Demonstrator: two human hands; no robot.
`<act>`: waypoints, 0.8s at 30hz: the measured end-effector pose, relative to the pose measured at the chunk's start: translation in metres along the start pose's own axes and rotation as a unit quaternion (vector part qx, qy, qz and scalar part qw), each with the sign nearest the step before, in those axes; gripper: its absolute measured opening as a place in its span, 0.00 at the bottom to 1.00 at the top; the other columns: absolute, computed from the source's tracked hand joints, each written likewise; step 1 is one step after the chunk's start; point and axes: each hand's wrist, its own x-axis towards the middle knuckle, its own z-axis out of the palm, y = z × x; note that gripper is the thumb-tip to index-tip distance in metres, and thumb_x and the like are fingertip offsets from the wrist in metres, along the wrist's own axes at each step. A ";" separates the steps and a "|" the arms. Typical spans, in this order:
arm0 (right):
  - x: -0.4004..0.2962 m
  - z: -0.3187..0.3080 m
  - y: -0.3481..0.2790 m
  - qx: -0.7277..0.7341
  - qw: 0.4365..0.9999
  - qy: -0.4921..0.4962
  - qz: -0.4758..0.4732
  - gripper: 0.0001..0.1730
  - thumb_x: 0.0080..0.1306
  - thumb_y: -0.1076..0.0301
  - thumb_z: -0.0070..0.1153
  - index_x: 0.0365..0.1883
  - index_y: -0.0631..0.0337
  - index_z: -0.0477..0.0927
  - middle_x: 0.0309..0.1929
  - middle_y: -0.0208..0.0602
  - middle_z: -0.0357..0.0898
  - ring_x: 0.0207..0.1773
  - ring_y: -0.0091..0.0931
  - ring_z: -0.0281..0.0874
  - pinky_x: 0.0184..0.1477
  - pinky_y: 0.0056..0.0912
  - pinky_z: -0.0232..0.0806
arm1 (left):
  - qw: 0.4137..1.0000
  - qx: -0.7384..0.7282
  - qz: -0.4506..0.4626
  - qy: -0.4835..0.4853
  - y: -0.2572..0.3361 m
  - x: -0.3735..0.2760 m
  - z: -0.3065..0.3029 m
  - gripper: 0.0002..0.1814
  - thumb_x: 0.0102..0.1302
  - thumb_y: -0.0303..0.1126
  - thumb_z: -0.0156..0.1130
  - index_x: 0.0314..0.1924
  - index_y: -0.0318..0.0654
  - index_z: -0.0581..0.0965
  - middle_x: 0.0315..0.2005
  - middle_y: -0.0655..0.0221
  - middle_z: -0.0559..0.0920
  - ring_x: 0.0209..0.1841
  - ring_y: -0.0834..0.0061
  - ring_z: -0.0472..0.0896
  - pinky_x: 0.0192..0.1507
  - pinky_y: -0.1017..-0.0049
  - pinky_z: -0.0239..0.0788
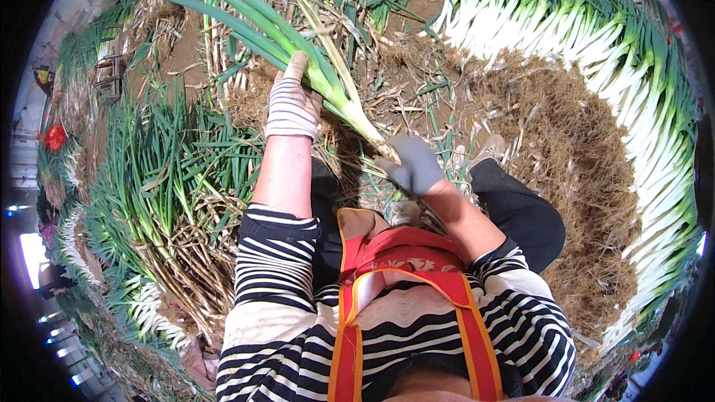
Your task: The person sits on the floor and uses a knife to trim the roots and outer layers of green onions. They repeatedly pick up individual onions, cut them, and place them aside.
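Observation:
My left hand (293, 97), in a white glove with dark stripes, is closed around the lower green leaves of a large green onion (335, 95). The plant slants across the view, its leaves reaching up and left, with one yellowed leaf along its right side. At the stalk's root end is my right hand (416, 164), in a grey glove. Its fingers are around the brownish base, and they partly hide the roots. Loose dry leaf strips hang near that hand.
Untrimmed green onions (173, 178) lie heaped at my left. On the right, a curved row of clean white-stalked green onions (631, 75) has its brown roots (570, 162) facing inward. Leaf scraps (413, 100) litter the soil ahead. Red bags (53, 137) sit at the far left.

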 end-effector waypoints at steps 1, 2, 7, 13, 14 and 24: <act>0.005 0.003 -0.003 0.033 0.999 0.003 0.017 0.26 0.55 0.50 0.56 0.43 0.64 0.74 0.41 0.51 0.76 0.45 0.45 0.73 0.48 0.41 0.64 | 1.000 -0.021 0.008 0.003 0.001 0.000 0.000 0.15 0.61 0.28 0.59 0.48 0.37 0.71 0.39 0.64 0.77 0.40 0.65 0.77 0.44 0.62 0.73; 0.012 0.004 -0.006 0.066 0.997 0.005 0.033 0.29 0.56 0.50 0.56 0.46 0.65 0.73 0.44 0.51 0.75 0.48 0.44 0.72 0.51 0.39 0.63 | 0.999 -0.039 0.020 0.007 0.002 0.001 0.002 0.14 0.61 0.27 0.59 0.47 0.36 0.72 0.40 0.63 0.77 0.39 0.66 0.77 0.44 0.63 0.73; 0.081 -0.001 -0.053 0.249 0.968 0.031 -0.028 0.28 0.58 0.51 0.51 0.46 0.67 0.73 0.35 0.49 0.77 0.39 0.33 0.75 0.44 0.32 0.64 | 0.995 -0.010 0.092 -0.024 0.004 -0.012 0.000 0.16 0.59 0.25 0.59 0.48 0.37 0.70 0.39 0.65 0.76 0.40 0.69 0.76 0.45 0.65 0.72; 0.094 0.014 -0.043 0.200 0.973 0.039 0.110 0.24 0.60 0.53 0.47 0.41 0.67 0.75 0.31 0.51 0.76 0.39 0.38 0.75 0.43 0.37 0.65 | 0.994 0.055 0.095 -0.027 0.038 -0.010 -0.006 0.18 0.61 0.41 0.59 0.47 0.40 0.71 0.32 0.66 0.74 0.32 0.68 0.73 0.34 0.59 0.72; 0.088 0.018 -0.030 0.174 0.970 0.005 0.169 0.23 0.60 0.53 0.47 0.41 0.67 0.75 0.32 0.51 0.76 0.39 0.39 0.75 0.43 0.38 0.65 | 0.995 0.042 0.094 -0.010 0.048 -0.006 -0.012 0.19 0.61 0.43 0.59 0.46 0.40 0.71 0.32 0.66 0.74 0.32 0.68 0.73 0.34 0.60 0.71; -0.007 0.046 0.074 -0.002 0.978 -0.034 0.206 0.24 0.60 0.51 0.49 0.41 0.65 0.77 0.38 0.53 0.77 0.42 0.45 0.74 0.46 0.39 0.65 | 0.987 -0.076 0.140 -0.025 0.099 -0.009 -0.049 0.21 0.53 0.55 0.62 0.33 0.46 0.74 0.26 0.68 0.76 0.25 0.66 0.74 0.29 0.60 0.69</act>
